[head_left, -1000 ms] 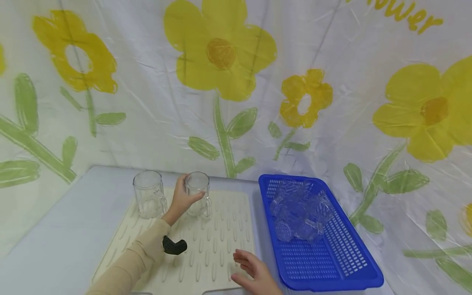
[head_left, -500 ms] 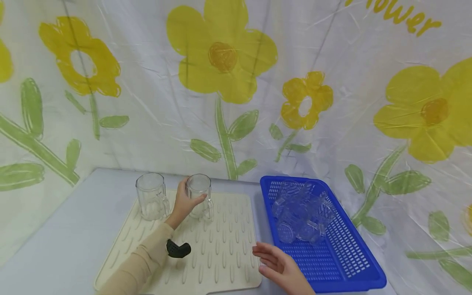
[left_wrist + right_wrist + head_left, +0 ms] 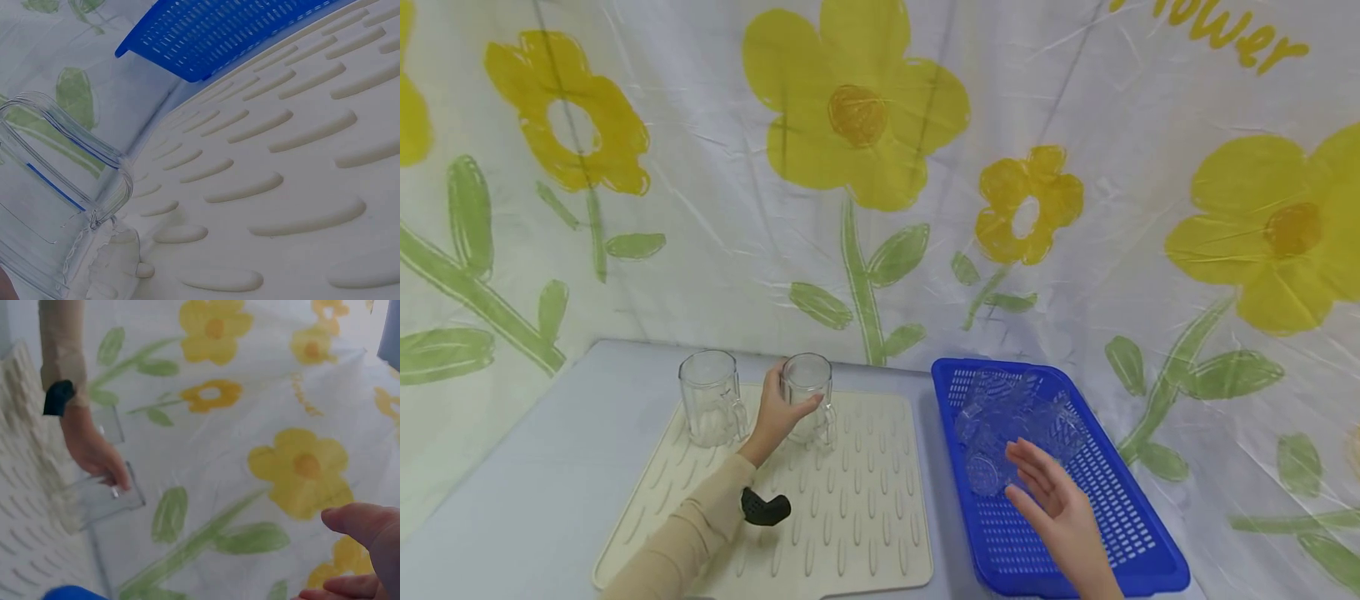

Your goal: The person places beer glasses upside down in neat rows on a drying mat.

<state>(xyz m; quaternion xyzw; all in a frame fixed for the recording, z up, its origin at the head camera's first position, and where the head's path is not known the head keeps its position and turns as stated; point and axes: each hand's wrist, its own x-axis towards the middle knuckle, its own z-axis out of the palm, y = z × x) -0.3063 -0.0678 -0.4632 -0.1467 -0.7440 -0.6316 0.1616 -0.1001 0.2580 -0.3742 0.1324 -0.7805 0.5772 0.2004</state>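
Note:
My left hand (image 3: 782, 417) grips a clear glass mug (image 3: 808, 377) round its side, thumb in front. The mug stands upright on a cream ridged drying mat (image 3: 850, 533), its handle facing right. In the left wrist view the mug's handle (image 3: 75, 140) and base show close up. Left of the hand stands another clear glass mug (image 3: 707, 400). Over the blue basket (image 3: 977, 542) is my right hand (image 3: 1060, 517), fingers extended and thumb apart, holding nothing. Several clear glass mugs (image 3: 981, 429) lie piled in the basket's far part, partly hidden by that hand.
The mat lies on a pale table (image 3: 527, 467); the basket stands right of it. Behind the table hangs a white curtain (image 3: 700, 217) with painted yellow flowers. A black wrist strap piece (image 3: 766, 508) sticks out from the left sleeve.
My right hand has moved right and forward, from over the mat's near right corner to over the basket. The left hand keeps its grip on the mug in the same place.

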